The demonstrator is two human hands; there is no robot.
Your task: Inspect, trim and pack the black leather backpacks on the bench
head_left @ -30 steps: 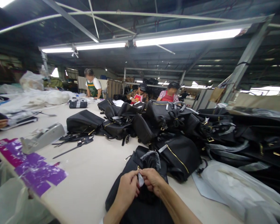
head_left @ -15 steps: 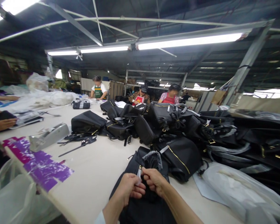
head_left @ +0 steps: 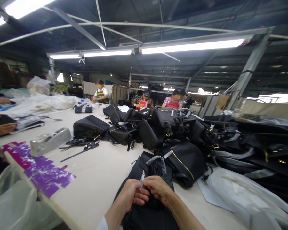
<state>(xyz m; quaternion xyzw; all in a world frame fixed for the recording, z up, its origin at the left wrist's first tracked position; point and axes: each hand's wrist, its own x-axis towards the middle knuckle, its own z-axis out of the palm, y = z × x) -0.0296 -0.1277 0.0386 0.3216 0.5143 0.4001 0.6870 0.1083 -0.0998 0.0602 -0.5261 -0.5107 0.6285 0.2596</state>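
Observation:
A black bag [head_left: 150, 217] lies on the table right in front of me, with a wrapped handle [head_left: 158, 159] at its far end. My left hand [head_left: 134, 195] is closed on a gold zipper pull [head_left: 142, 178] covered in whitish clear wrap. From the other side, my right hand [head_left: 158, 187] pinches the same wrapped pull, its thumb and fingertips close to the left ones. Both hands rest low over the bag. The fingertips partly hide the lower end of the wrap.
Black bags [head_left: 187, 163] are heaped beyond and to the right. A tape dispenser [head_left: 51, 140], loose black straps [head_left: 83, 150] and purple tape [head_left: 45, 174] lie left. Plastic wrapping [head_left: 244, 195] sits at right. A co-worker's hands [head_left: 3, 126] hold something black; other people work at the back.
My right hand has shifted slightly left and down, so its fingertips now meet the wrapped pull beside my left fingers. The bag stays in about the same place.

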